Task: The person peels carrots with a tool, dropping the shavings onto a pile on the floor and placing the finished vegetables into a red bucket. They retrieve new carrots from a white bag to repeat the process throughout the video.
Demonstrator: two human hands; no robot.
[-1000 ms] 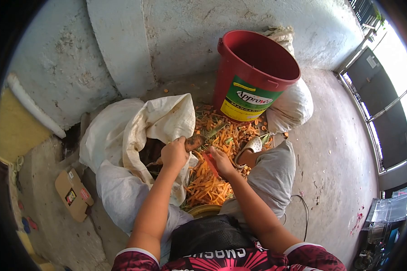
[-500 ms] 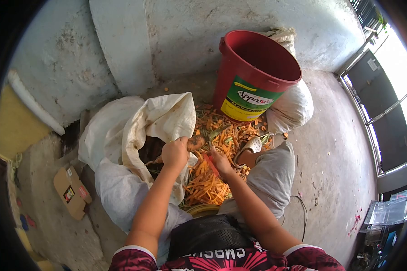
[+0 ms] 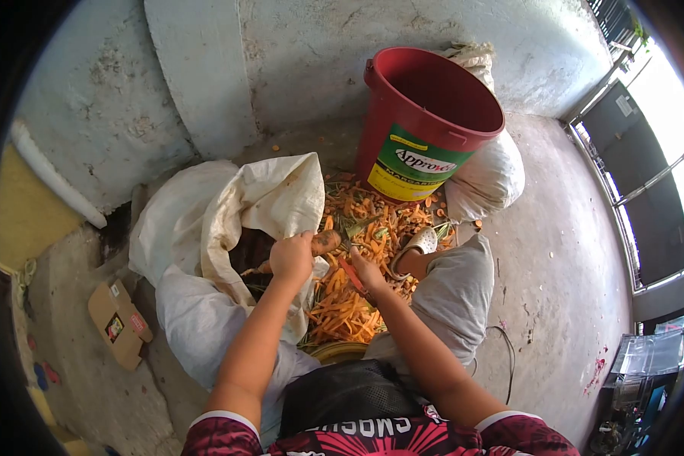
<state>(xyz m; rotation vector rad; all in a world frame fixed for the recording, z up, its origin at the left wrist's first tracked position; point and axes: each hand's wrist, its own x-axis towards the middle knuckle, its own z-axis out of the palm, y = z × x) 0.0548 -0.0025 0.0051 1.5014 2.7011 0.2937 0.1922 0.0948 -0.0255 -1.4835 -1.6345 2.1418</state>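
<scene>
My left hand (image 3: 291,258) is closed around one end of a thick carrot (image 3: 326,242) with dark, dirty patches, its other end pointing right. My right hand (image 3: 367,270), just to the right of the carrot, is wrapped round a slim red-handled tool (image 3: 350,273); its working end is too small to make out. Beneath both hands lies a heap of orange carrot peelings (image 3: 342,308) mixed with green bits. Close by my left wrist, a whitish woven sack (image 3: 285,194) gapes, with part of another carrot (image 3: 264,267) at its dark mouth.
A tall red bucket (image 3: 380,129) with a margarine label stands beyond the peelings. Behind it leans a stuffed white sack (image 3: 494,178). A shoe (image 3: 424,240) rests among the peelings. Flattened cardboard (image 3: 118,323) lies at left, a dark cable (image 3: 511,357) at right. A wall rises behind.
The whole view has shifted slightly. Both hands keep their grips on the carrot and the red-handled tool, and their positions against each other are almost the same.
</scene>
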